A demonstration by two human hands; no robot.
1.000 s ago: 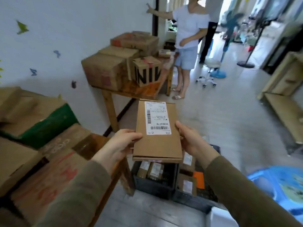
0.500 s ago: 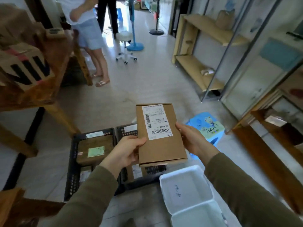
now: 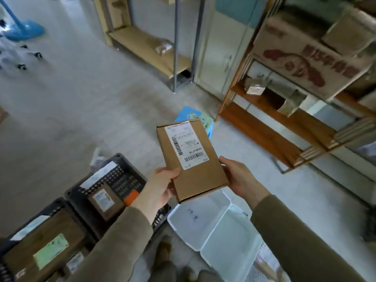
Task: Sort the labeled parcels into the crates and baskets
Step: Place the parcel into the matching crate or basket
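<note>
Head view: I hold one flat brown parcel [image 3: 200,174] up in front of me with both hands, above the floor [image 3: 81,110] and clear of every container. My left hand [image 3: 160,185] grips its left edge near the lower corner, thumb on top and fingers curled underneath. My right hand [image 3: 241,178] grips the right edge, thumb against the side, fingers hidden behind the cardboard. The parcel tilts slightly, its far end leaning left, and its white shipping label [image 3: 186,145] with barcodes faces up at me.

Below my left forearm stand two black crates side by side. The nearer-middle black crate [image 3: 120,157] holds a small brown box [image 3: 104,200] with a white label and something orange [image 3: 131,197] just beside it. The left black crate [image 3: 51,207] holds a larger brown box [image 3: 30,247] with a pale green label.

Directly under the parcel's near end sits a white basket [image 3: 175,218] with handwriting on its inside — I cannot read it. A second white basket [image 3: 234,237] touches it on the near right side.

Beyond the parcel, partly hidden by it, is a blue stool [image 3: 191,115]. To the right stands a wooden shelf [image 3: 264,123] carrying small packets and a large printed carton [image 3: 305,58] on top — all blurred.
</note>
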